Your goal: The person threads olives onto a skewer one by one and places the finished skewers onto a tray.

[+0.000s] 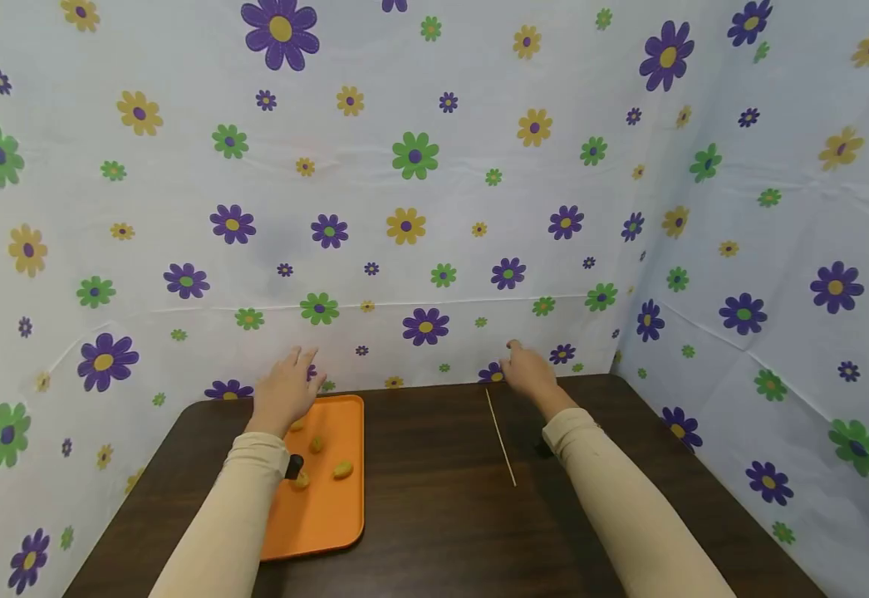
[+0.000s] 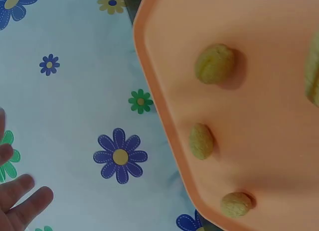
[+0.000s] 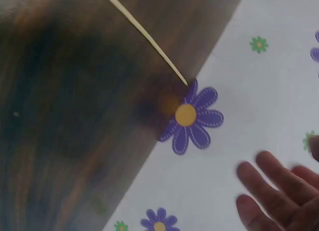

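Observation:
My left hand (image 1: 285,392) is held over the far left part of an orange tray (image 1: 337,519), fingers spread and nothing in them. On the tray lie several small, yellowish, lumpy oval pieces (image 1: 342,470), spaced apart; the left wrist view shows another lumpy piece (image 2: 215,64) up close with a wrinkled surface. A thin bamboo skewer (image 1: 502,438) lies on the table to the right of the tray, its pointed tip towards the back edge. Just right of that tip is my right hand (image 1: 530,374), empty, its fingers loosely extended in the right wrist view.
The dark wooden table (image 1: 419,498) reaches back to a white cloth backdrop (image 1: 464,257) printed with flowers. A second stretch of the cloth (image 1: 778,249) runs along the right side.

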A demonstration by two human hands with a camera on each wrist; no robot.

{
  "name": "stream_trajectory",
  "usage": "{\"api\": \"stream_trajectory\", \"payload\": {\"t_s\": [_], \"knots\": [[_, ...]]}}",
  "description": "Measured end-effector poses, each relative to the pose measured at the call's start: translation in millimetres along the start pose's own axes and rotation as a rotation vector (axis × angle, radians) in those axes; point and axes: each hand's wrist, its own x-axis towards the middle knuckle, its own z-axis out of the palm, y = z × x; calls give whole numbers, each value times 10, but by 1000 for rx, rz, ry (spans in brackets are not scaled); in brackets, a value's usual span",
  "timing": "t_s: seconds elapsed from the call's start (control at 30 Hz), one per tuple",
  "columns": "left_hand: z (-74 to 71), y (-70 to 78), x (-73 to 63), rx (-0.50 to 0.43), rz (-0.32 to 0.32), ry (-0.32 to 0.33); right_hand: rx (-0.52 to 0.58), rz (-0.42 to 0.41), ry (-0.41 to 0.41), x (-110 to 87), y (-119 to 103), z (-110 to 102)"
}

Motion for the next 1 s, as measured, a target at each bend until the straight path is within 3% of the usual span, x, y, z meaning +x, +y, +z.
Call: {"api": "stream_trajectory", "payload": {"t_s": [0.1,0.2,0.33,0.43,0.63,0.9,1.0], "knots": [[-1,-64,-59,-22,5,-3,-40,2,-82,-87,32,98],[-4,-133,-138,-58,-11,-17,-54,27,-219,-201,79,239],[-35,-177,-245,-98,-35,-71,-56,63,-392,-363,165,418],[-68,-188,-322,-118,-58,-150,-50,74,-457,-462,208,524],[-105,-162,-492,-136,-145,-320,-74,122,-431,-608,167,654],[-114,-200,-728,-156,-223,-395,-76,142,-386,-652,81,683],[-140,-199,-806,-147,-263,-457,-57,151,-389,-670,97,693]]}}
